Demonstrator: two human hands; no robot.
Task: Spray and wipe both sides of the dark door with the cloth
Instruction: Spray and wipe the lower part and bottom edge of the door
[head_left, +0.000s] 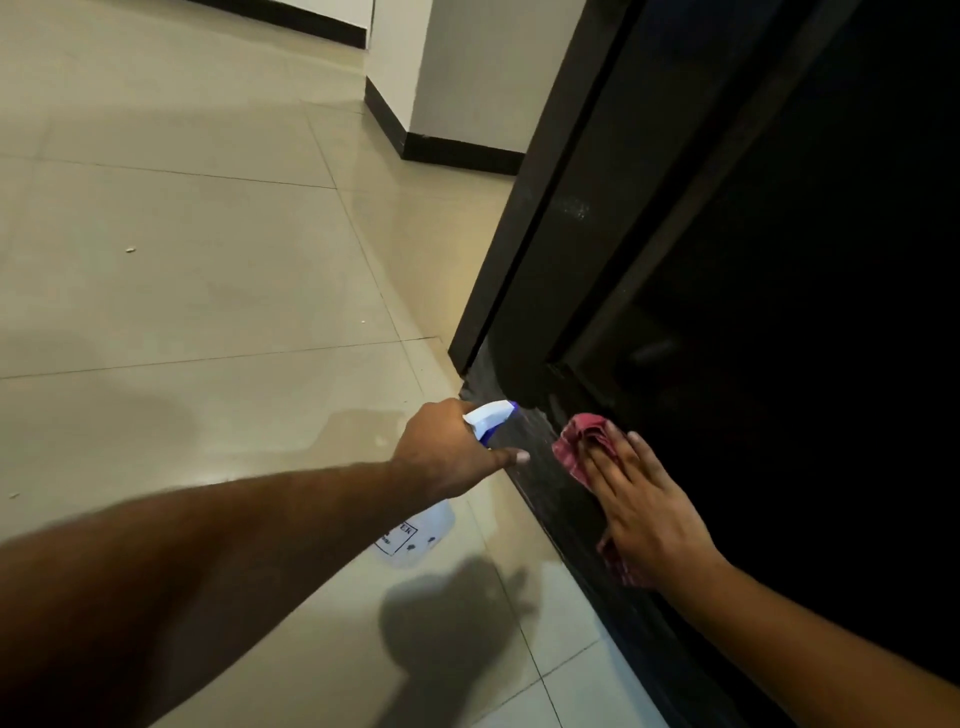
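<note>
The dark door (779, 260) fills the right of the view, its lower rail (550, 499) streaked and wet-looking near the floor. My left hand (452, 452) grips a clear spray bottle (421, 535) with a white and blue nozzle (491, 418) aimed at the door's bottom. A forefinger sticks out toward the door. My right hand (639, 509) lies flat on a red checked cloth (579, 441), pressing it against the lower rail. Part of the cloth is hidden under the palm.
Glossy beige floor tiles (208, 286) spread to the left, with a few small white crumbs. The dark door frame (498, 260) stands just behind the door. A white wall (467, 67) with a black skirting board turns a corner at the back.
</note>
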